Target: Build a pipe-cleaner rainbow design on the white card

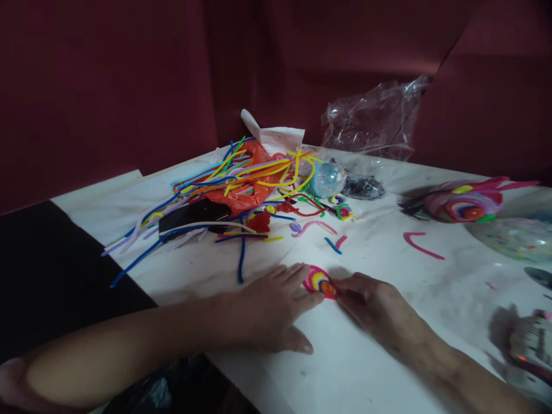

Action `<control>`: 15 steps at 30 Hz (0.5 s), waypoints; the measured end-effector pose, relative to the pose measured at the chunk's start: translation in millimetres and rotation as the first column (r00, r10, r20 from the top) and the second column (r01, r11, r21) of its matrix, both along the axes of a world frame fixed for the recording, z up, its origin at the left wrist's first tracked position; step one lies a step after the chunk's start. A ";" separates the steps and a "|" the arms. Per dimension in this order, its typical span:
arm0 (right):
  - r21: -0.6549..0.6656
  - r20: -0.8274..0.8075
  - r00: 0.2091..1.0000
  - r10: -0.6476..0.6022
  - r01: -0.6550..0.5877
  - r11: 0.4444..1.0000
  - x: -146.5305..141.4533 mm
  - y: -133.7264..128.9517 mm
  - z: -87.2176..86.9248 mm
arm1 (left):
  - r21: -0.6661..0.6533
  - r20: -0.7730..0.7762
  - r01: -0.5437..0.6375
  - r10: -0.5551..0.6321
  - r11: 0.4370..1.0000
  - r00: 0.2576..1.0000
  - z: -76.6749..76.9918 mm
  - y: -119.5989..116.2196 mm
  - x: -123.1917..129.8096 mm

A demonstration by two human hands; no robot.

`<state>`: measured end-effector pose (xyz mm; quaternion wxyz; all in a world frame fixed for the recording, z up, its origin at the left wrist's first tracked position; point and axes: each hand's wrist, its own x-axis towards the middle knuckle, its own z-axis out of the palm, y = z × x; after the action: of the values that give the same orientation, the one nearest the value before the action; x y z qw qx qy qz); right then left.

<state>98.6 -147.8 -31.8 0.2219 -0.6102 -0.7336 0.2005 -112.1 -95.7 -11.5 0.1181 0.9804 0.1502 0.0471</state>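
On the white tabletop in front of me lies a small flat coil of pipe cleaners (319, 280), with bands of pink, yellow, white and blue around an orange centre. My left hand (280, 307) rests flat over its left side, fingers stretched and apart, hiding part of it. At the coil's right edge, the thumb and fingers of my right hand (373, 302) are pinched together on the rim. Short pink and blue pipe cleaner pieces (333, 245) are scattered just beyond the coil.
Loose pipe cleaners (241, 178) spread over a red plastic bag (241, 198) and a black phone (194, 217). Behind them are a clear ball (328, 179) and a clear plastic bag (373, 121). At right sit a larger pipe cleaner piece (468, 201) and a shiny rounded object (532, 345).
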 end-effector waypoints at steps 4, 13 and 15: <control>0.003 -0.017 1.000 -0.008 0.008 1.000 -4.2 0.3 0.9 | -0.013 0.043 0.075 -0.074 0.997 0.996 1.0 11.5 -2.8; 0.035 0.014 0.999 -0.032 0.032 0.999 -5.5 0.4 0.5 | 0.085 0.045 -0.009 0.005 0.996 0.999 0.6 -6.3 -5.2; 0.035 0.003 1.000 -0.024 0.024 0.999 -5.8 -0.4 1.7 | 0.089 0.030 -0.041 0.038 0.995 0.999 1.0 -10.5 -3.0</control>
<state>92.8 -148.3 -30.1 0.2337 -0.6153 -0.7301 0.1840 -115.1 -106.3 -10.5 0.0752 0.9808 0.1656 0.0700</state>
